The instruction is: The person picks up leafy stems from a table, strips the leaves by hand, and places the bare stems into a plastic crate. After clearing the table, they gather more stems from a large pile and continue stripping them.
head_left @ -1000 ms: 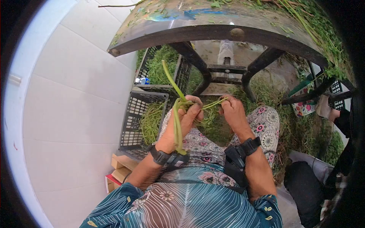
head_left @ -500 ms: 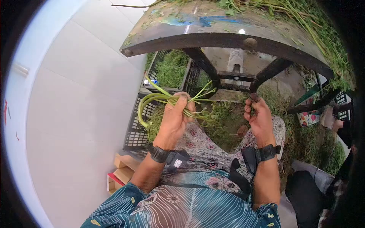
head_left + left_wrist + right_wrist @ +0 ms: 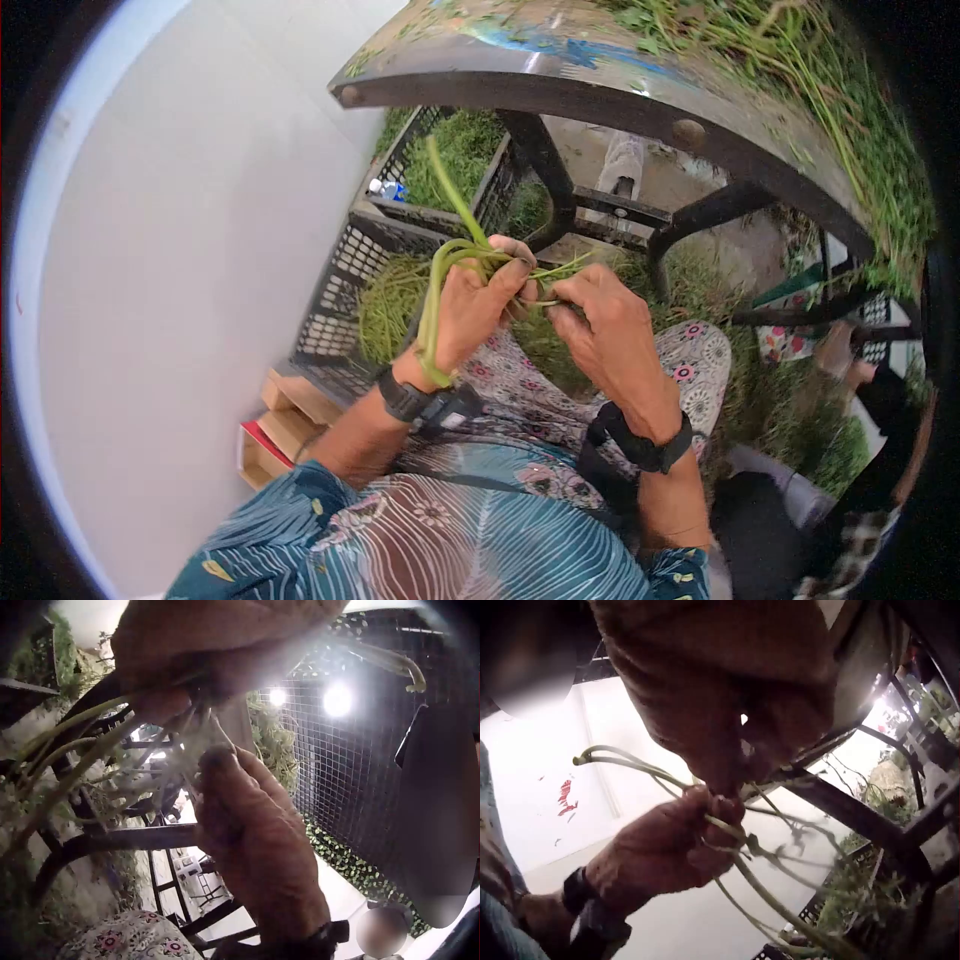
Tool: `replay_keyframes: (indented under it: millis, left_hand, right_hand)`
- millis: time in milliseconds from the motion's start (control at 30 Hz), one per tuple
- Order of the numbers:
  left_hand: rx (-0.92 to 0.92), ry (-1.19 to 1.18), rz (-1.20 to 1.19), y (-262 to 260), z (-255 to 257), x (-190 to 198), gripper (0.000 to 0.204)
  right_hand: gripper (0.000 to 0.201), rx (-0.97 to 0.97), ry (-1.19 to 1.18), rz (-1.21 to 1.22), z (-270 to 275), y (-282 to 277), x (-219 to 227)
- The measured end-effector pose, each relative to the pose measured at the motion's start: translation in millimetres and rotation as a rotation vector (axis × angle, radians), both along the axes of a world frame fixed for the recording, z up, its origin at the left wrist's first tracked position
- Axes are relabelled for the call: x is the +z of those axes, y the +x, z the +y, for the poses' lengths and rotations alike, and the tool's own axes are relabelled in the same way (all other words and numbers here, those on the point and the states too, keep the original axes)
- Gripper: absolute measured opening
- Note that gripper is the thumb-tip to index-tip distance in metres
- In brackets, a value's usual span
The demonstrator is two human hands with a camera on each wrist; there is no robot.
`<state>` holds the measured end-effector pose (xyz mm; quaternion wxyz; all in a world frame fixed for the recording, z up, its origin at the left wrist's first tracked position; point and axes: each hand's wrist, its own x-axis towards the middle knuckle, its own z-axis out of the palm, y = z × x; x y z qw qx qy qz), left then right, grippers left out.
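Note:
A bunch of long green stems (image 3: 431, 320) is gripped in my left hand (image 3: 470, 315), with its thick ends looping back over the wrist and one stem sticking up. My right hand (image 3: 615, 335) is close by on the right, its thumb and forefinger pinching a thin stem end beside the bunch. In the right wrist view, the left hand (image 3: 660, 847) has its fingers curled round the stems (image 3: 765, 900), just under the right fingertips. The left wrist view shows the right hand (image 3: 259, 832) with bent fingers at the thin ends; the left palm is dark there.
Ahead, a metal-topped table (image 3: 440, 65) on dark legs carries a heap of greens (image 3: 800, 70). Left of my knees, black crates hold cut stems (image 3: 385, 310) and leafy greens (image 3: 455, 150). A cardboard box (image 3: 295, 405) lies by the white wall (image 3: 180, 250); more greens cover the floor.
Half a second ago my right hand was apart from the bunch; now it has come back left and pinches a thin stem. The left hand has turned, swinging the stems' loop down over the wrist.

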<state>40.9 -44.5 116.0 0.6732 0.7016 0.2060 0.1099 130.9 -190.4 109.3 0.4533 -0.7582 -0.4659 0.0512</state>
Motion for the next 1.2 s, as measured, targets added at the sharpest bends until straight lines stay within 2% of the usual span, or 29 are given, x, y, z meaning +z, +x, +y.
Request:
replay_keyframes:
  millis: [133,233,300,533,633,667,700,733,767,867,967,1000,1100,1133,1200]
  left_hand:
    - [0.033,-0.047,-0.087,-3.0,2.9,-1.9,0.018]
    - [0.039,0.111,-0.066,-1.9,8.1,-8.3,0.018]
    - [0.036,0.071,-0.114,-2.7,10.5,-11.4,0.019]
    - [0.082,0.052,-0.092,-7.3,14.1,-2.0,0.023]
    - [0.105,0.08,-0.124,-5.0,12.6,-2.9,0.023]
    - [0.129,0.085,-0.144,-5.0,14.1,-2.1,0.023]
    - [0.153,0.091,-0.162,-5.0,16.7,-1.1,0.023]
    - [0.241,0.017,-0.155,-4.1,23.0,0.4,0.023]
    - [0.239,-0.09,-0.197,-5.5,31.0,1.4,0.023]
    - [0.241,-0.387,-0.253,-14.9,51.4,-3.8,0.023]
    - [0.23,-0.533,-0.263,-14.6,49.7,-3.8,0.024]
    - [0.293,-0.577,-0.212,-13.5,44.7,-1.0,0.025]
    - [0.201,-0.53,-0.271,-13.3,44.2,-4.1,0.024]
    - [0.193,-0.529,-0.269,-12.9,43.6,-3.6,0.024]
    - [0.182,-0.527,-0.264,-13.6,41.6,-2.6,0.024]
  right_hand:
    - [0.012,0.061,-0.084,-0.122,-10.3,7.3,14.4]
    - [0.009,0.113,-0.168,-0.147,-11.7,5.2,14.9]
    - [0.008,0.117,-0.208,-0.123,-8.4,-1.0,13.5]
    - [0.011,-0.009,-0.117,-0.108,0.8,4.0,-6.4]
    - [0.014,-0.084,-0.002,0.416,2.8,11.6,-13.6]
    - [0.019,-0.119,-0.111,0.528,-1.3,18.8,-16.3]
    - [0.017,-0.195,-0.015,0.711,-7.6,23.5,-15.4]
    - [0.016,-0.271,0.086,0.892,-15.6,26.9,-14.5]
    - [0.015,-0.344,0.19,1.071,-22.4,31.2,-13.9]
    - [0.019,-0.335,0.354,1.253,-40.9,39.7,-17.8]
    - [0.028,-0.257,0.262,1.224,-34.1,32.1,-11.4]
    - [0.027,-0.145,0.263,1.208,-33.9,31.4,-15.7]
    - [0.019,-0.132,-0.038,0.956,-13.7,10.4,6.6]
    - [0.021,-0.036,-0.014,0.806,-10.5,8.9,-5.3]
    - [0.026,0.007,-0.069,0.447,5.8,-4.7,3.1]
